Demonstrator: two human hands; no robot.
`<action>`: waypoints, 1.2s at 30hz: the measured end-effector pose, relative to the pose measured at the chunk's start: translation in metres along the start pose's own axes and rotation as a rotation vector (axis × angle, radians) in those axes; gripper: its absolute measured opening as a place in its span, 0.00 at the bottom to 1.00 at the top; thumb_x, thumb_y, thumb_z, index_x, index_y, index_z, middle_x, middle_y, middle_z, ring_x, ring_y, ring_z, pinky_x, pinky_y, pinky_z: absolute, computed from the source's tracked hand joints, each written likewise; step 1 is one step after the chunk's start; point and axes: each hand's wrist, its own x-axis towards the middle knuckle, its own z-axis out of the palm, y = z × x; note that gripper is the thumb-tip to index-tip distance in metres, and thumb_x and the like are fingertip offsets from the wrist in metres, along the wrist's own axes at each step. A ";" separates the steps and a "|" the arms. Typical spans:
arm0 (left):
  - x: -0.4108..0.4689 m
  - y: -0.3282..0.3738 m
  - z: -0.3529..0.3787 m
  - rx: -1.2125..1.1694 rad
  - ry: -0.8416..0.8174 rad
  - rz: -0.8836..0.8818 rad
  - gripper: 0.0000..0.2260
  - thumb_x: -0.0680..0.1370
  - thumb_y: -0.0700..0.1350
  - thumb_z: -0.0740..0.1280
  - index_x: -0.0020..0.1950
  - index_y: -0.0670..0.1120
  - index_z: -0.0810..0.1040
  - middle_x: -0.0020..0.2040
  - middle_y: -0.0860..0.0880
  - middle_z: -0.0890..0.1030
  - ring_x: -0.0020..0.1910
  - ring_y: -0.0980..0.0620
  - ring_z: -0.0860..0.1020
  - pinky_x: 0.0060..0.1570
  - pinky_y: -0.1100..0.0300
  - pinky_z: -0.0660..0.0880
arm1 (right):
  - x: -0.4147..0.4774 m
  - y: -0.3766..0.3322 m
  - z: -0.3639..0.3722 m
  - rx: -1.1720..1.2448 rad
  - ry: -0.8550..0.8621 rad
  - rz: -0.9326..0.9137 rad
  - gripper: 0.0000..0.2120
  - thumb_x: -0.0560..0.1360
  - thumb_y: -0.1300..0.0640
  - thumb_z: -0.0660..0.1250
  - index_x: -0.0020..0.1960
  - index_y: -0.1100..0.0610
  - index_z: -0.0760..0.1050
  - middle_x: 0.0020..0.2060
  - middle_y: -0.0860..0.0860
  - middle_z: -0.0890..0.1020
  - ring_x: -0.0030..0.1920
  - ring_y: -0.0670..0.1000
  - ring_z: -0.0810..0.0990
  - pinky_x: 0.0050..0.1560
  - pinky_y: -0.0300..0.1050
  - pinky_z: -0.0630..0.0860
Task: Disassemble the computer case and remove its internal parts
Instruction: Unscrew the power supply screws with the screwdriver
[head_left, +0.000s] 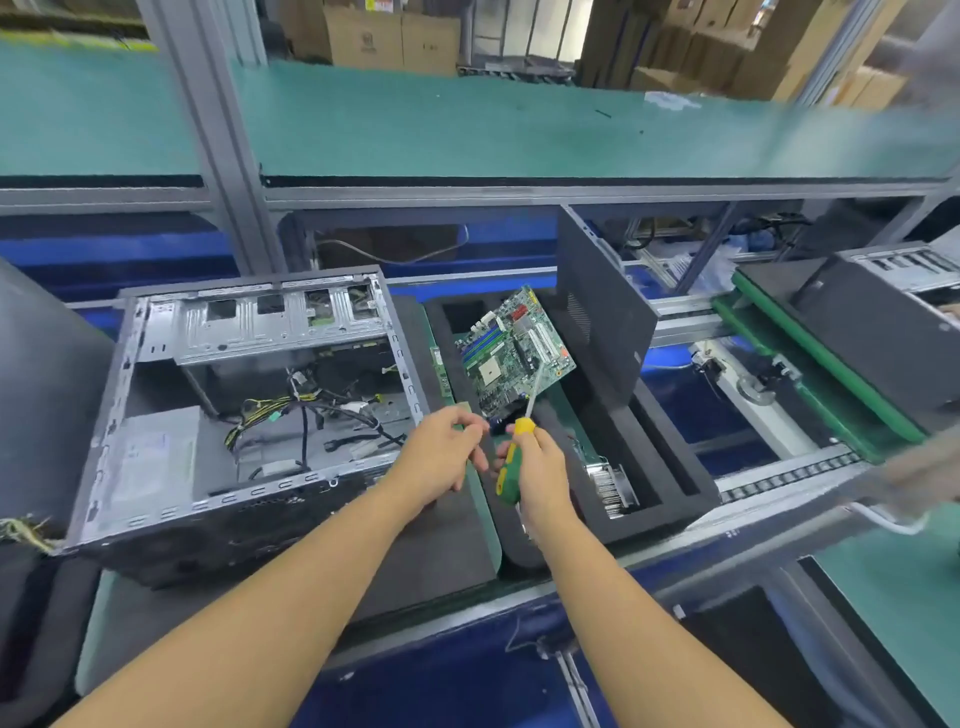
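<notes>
**A:** Where does the computer case (249, 395) sit?

**B:** At the left of the worktop (130, 618), laid on its side with the open face up, I'd guess so a hand can reach straight down into it. Loose cables (311, 410) lie inside.

**A:** And the motherboard (514, 348)?

**B:** It is out of the case. It rests tilted in the black foam tray (670, 431) just right of it, probably because the soft foam is kind to the board. A heat sink (610, 486) sits in a near slot, and the side panel (602, 306) stands at the far right.

**A:** And the hands?

**B:** The right hand (540, 467) has its fingers wrapped round a green and yellow screwdriver (511, 457), with the shaft pointing far over the board. The left hand (441, 452) is just beside the handle, fingers curled and tips narrow. I cannot tell whether they pinch anything.
</notes>
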 end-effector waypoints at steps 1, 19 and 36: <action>-0.006 0.003 -0.012 0.026 0.027 0.036 0.07 0.83 0.42 0.59 0.51 0.48 0.77 0.29 0.49 0.81 0.19 0.51 0.67 0.22 0.63 0.63 | -0.009 -0.002 0.010 0.058 -0.025 -0.011 0.06 0.82 0.60 0.60 0.51 0.58 0.75 0.33 0.52 0.78 0.31 0.51 0.75 0.33 0.45 0.74; -0.115 -0.066 -0.303 1.270 -0.201 0.137 0.29 0.76 0.52 0.70 0.76 0.56 0.65 0.77 0.53 0.64 0.74 0.49 0.66 0.68 0.48 0.68 | -0.175 0.072 0.209 0.015 -0.320 -0.236 0.05 0.84 0.59 0.60 0.59 0.54 0.70 0.43 0.51 0.83 0.44 0.52 0.82 0.50 0.51 0.82; -0.107 -0.146 -0.294 1.423 -0.022 0.163 0.48 0.76 0.58 0.72 0.80 0.58 0.38 0.81 0.47 0.39 0.80 0.44 0.41 0.66 0.45 0.70 | -0.245 0.210 0.199 -0.564 -0.312 -0.020 0.18 0.81 0.52 0.60 0.66 0.32 0.66 0.40 0.44 0.83 0.35 0.45 0.74 0.39 0.48 0.75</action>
